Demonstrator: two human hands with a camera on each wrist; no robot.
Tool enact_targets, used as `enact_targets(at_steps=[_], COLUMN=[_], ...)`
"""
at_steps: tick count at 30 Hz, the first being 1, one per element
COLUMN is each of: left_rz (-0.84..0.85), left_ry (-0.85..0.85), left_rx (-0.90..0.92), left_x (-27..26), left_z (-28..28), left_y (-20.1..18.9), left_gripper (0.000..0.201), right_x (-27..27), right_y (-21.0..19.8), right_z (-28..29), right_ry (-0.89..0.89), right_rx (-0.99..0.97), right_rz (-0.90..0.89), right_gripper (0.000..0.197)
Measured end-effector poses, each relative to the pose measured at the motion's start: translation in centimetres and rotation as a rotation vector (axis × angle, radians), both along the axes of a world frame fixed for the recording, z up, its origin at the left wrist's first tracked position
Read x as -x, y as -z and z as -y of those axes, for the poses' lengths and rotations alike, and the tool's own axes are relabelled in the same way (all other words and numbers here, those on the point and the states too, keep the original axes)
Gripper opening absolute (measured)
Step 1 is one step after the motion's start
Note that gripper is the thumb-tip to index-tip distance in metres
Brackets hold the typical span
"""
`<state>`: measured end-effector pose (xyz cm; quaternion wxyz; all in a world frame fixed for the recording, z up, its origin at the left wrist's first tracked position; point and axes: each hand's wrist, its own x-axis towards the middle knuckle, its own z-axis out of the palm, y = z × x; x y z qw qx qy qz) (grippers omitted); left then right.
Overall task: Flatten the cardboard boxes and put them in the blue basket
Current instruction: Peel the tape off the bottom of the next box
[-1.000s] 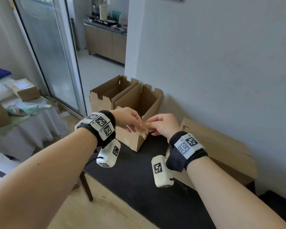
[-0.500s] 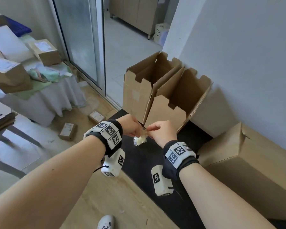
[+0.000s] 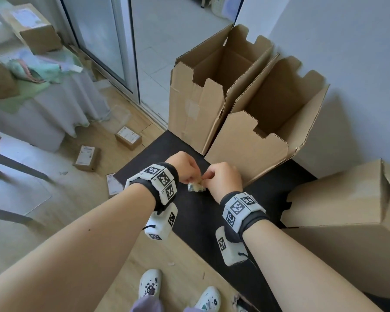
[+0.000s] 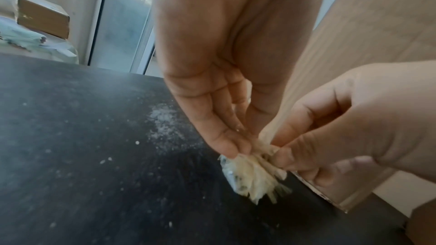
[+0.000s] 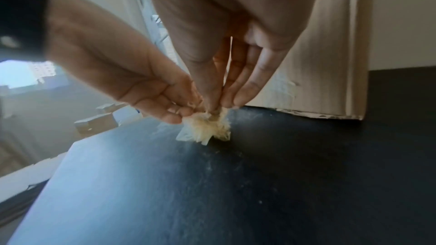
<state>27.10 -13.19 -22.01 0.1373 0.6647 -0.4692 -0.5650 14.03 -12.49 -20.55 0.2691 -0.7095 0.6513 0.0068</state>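
Both grips, left hand and right hand, pinch one wad of peeled tape above the black tabletop. Behind it, two open cardboard boxes stand unflattened; we see no blue basket.

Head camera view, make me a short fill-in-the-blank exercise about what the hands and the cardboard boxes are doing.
1. Both hands, left hand and right hand, pinch a crumpled wad of clear ____.
2. The two open brown cardboard boxes stand on a ____ mat.
3. The closed brown cardboard box lies to the person's ____.

Missing words: tape; black; right
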Motion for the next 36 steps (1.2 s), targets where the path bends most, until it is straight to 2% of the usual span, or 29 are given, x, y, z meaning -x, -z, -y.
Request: enact_targets(at_steps=[2,5,8,13,17,19,26,27,29,31,36], left_rz=[0.008,0.065,0.119,0.105,0.11,0.151,0.436,0.493,0.584,0.622,0.606], left_ry=[-0.014,0.008,0.007,-0.055,-0.106,-0.104,-0.037,0.009,0.086,0.082,0.051], left_rx=[-0.01,-0.013,0.008,-0.012,0.019,0.035,0.211,0.242,0.288,0.321,0.436], left_x=[0.0,0.2,0.4,0.6,0.5,0.3,0.3,0.5,0.4,-0.2,-0.5], left_z=[0.2,0.5,0.6,0.2,0.2,0.1,-0.7,-0.6,-0.5,-0.2,-0.2], left_y=[0.2,-0.1,-0.5,-0.4,-0.1,0.1,-0.5,-0.7,-1.1,-1.6,-3.2], left_gripper=[0.004,0.013,0.01,0.01,0.018,0.014,0.004,0.006,0.022,0.031,0.025], right_x=[-0.5,-1.1,-1.2,-0.6,-0.2,-0.1,0.3,0.4,0.7,1.1,1.7], right_y=[-0.1,-0.3,-0.2,0.1,0.4,0.4,0.6,0.6,0.8,1.1,0.5], right_z=[-0.3,-0.5,-0.5,-1.0,-1.0,-1.1,-0.9,-0.9,-1.0,-1.1,-1.3], right_ry=[-0.07,-0.125,-0.093,-0.052,-0.055,-0.065,-0.062,-0.065,-0.071,-0.073,-0.042], right_rx=[0.025,0.036,0.019,-0.011,-0.024,-0.019,0.003,0.013,0.018,0.005,0.013], right_rz=[-0.079,-0.133,-0.119,-0.085,-0.097,-0.104,-0.112,-0.113,-0.132,-0.164,-0.151], right_gripper=[0.014,0.017,0.018,0.018,0.017,0.016,0.018,0.019,0.017,0.014,0.017])
